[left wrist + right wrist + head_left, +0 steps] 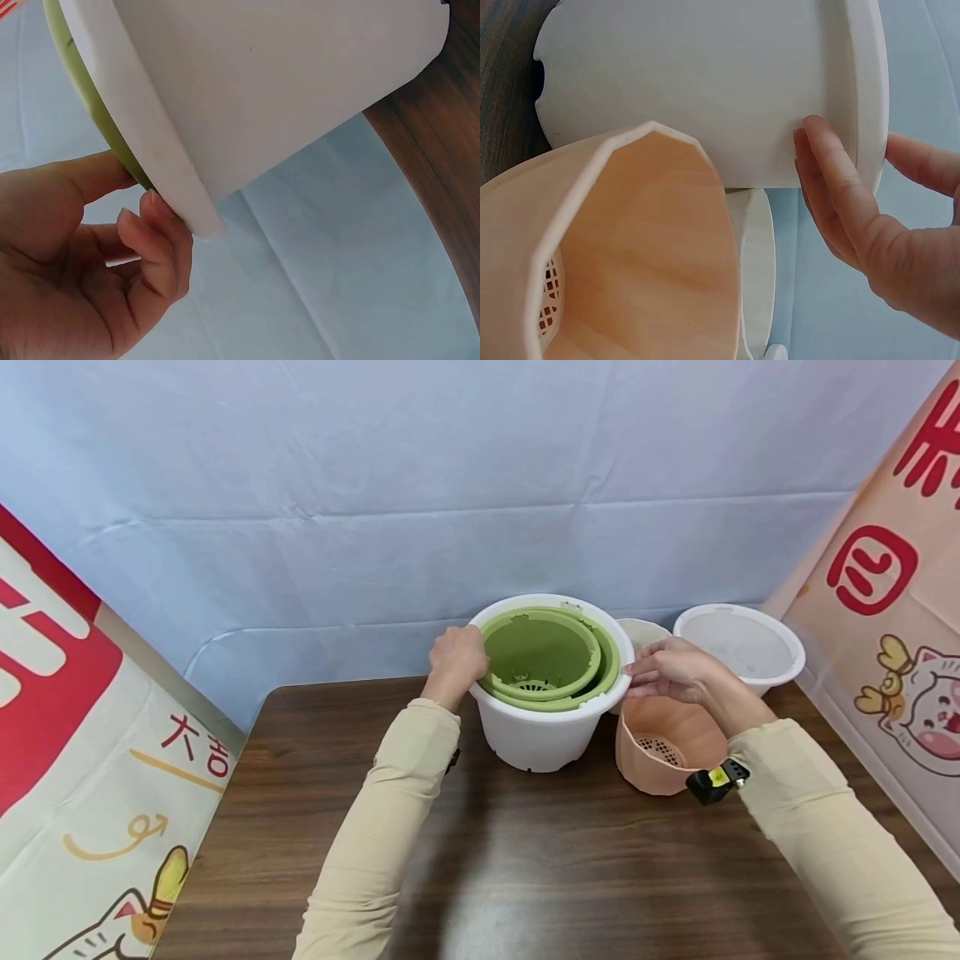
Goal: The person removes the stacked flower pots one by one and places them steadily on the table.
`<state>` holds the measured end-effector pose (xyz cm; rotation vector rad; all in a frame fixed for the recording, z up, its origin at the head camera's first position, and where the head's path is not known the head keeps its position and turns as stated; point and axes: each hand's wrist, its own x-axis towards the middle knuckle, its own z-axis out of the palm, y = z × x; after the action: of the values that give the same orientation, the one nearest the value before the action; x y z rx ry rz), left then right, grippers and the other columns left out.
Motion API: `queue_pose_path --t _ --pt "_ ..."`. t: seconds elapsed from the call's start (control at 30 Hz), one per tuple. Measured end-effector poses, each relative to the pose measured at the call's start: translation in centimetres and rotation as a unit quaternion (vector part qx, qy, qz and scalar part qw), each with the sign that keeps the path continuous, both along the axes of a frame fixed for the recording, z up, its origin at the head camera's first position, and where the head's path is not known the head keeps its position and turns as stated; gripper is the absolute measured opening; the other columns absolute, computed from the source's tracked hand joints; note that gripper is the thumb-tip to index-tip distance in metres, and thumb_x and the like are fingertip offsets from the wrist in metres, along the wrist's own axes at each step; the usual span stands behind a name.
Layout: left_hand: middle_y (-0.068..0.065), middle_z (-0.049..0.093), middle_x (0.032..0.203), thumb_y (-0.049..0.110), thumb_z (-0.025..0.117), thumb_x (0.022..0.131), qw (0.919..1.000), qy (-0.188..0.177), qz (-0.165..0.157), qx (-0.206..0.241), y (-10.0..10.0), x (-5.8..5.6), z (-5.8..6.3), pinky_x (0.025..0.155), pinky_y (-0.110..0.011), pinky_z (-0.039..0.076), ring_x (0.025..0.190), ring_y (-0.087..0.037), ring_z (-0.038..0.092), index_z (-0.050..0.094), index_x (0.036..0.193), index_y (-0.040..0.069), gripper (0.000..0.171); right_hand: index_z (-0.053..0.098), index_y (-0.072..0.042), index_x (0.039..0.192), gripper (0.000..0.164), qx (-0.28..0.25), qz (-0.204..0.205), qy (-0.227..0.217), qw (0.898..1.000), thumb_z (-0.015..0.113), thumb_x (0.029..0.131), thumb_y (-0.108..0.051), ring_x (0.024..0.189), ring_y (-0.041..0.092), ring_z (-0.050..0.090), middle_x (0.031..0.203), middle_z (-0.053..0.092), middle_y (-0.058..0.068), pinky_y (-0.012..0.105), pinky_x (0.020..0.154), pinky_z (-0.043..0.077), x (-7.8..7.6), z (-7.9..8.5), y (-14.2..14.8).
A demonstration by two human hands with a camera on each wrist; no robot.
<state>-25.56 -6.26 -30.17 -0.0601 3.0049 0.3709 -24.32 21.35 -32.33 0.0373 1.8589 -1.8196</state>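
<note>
Head view: near centre, the left hand (456,662) grips the white pot (528,739) at nine o'clock, the right hand (667,668) at three; level, even grips should steady the nested green pots (543,647).

Left wrist view: thumb and fingers pinch the rim; brown table (442,150), three o'clock.

Right wrist view: similar pinch; blue cloth (810,300), five o'clock.

You're in what looks like a makeshift booth: pale-blue cloth (450,485) far, cartoon-printed banner (90,777) left, second banner (885,602) right, wood-grain table (570,868) near.
</note>
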Motion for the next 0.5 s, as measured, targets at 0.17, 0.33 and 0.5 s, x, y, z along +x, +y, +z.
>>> queue_pose_path --t 0.17,0.33,0.5 --pt "-0.014 0.061 0.098 0.017 0.059 0.086 0.9999 0.002 -0.011 0.002 -0.06 -0.02 0.00 0.063 -0.035 0.052 0.085 -0.028 0.059 0.062 0.096 0.004 0.017 0.034 0.006 0.093 0.012 0.002 -0.001 0.001 1.000 0.044 0.088 0.011 0.072 0.019 0.064 0.077 0.059 0.010 0.034 0.077 0.053 0.00 0.02 -0.03" --pt "-0.014 0.061 0.099 0.015 0.058 0.085 0.9997 0.006 -0.022 0.003 -0.14 0.03 0.02 0.065 -0.035 0.052 0.086 -0.027 0.059 0.063 0.092 0.004 0.013 0.033 0.006 0.095 0.013 0.005 -0.001 0.002 1.000 0.043 0.088 0.010 0.072 0.018 0.064 0.077 0.059 0.010 0.033 0.076 0.053 0.03 0.00 -0.07" --pt "-0.015 0.061 0.102 0.019 0.059 0.086 0.9993 0.016 -0.033 0.002 -0.37 0.16 0.16 0.072 -0.035 0.051 0.091 -0.029 0.058 0.063 0.098 0.002 0.021 0.033 0.006 0.094 0.013 0.008 0.000 0.002 1.000 0.043 0.088 0.010 0.071 0.018 0.064 0.077 0.059 0.010 0.032 0.075 0.053 0.00 0.00 -0.09"
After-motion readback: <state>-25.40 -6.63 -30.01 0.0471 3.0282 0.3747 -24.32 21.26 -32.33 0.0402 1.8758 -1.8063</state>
